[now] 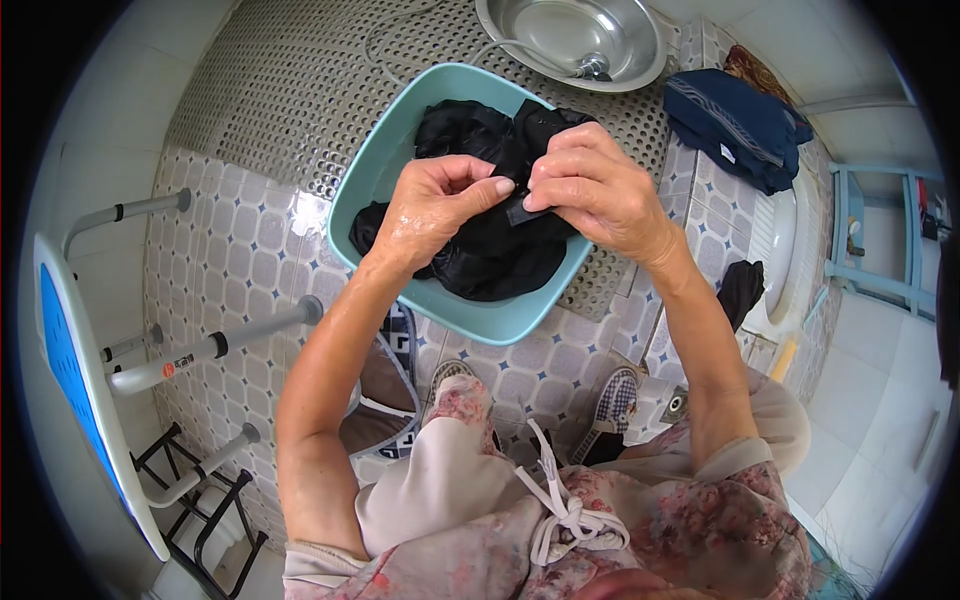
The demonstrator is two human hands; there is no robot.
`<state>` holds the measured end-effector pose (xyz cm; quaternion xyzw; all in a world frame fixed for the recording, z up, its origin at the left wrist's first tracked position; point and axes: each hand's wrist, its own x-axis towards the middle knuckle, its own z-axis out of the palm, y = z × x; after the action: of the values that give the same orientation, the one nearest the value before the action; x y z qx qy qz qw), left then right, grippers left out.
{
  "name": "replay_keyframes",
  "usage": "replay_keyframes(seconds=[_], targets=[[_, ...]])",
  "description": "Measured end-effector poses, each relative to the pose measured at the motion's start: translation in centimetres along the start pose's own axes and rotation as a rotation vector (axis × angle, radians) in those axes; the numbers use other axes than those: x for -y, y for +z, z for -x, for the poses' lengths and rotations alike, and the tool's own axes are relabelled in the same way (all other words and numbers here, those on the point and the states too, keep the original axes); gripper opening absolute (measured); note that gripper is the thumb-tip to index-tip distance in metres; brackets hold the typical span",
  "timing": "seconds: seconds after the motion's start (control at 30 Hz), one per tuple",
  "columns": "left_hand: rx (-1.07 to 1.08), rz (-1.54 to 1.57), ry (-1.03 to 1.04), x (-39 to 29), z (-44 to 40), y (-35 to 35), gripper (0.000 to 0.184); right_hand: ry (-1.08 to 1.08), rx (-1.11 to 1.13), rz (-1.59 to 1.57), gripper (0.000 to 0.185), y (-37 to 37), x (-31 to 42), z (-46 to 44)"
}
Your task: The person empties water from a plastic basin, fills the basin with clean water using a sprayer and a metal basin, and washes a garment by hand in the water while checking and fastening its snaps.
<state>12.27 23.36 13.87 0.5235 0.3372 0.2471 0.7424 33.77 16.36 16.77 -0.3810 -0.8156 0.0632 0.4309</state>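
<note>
Black wet cloth (500,255) lies bunched in a teal plastic basin (468,325) on the floor in front of me. Over the basin, my left hand (440,205) pinches a part of the black cloth between thumb and curled fingers. Close beside it, my right hand (600,190) is closed on another part of the same cloth, with a small dark flap below its fingertips. The two hands nearly touch. Both look wet.
A metal bowl (630,50) with a shower head (593,68) stands beyond the basin. Dark blue clothing (730,125) lies at the right, near a squat toilet (785,260). A blue-and-white shower seat (75,370) with grey legs is at the left, above tiled floor.
</note>
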Motion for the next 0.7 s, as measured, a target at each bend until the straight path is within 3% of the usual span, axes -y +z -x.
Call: replay_keyframes(seconds=[0.33,0.7], targets=[[-0.004,-0.275,0.130,-0.8,0.6,0.5,0.014,-0.065,-0.063,0.115,0.029,0.2,0.3,1.7],[-0.004,-0.332,0.254,-0.3,0.4,1.0,0.015,-0.043,-0.066,0.129,0.029,0.3,0.3,2.2]])
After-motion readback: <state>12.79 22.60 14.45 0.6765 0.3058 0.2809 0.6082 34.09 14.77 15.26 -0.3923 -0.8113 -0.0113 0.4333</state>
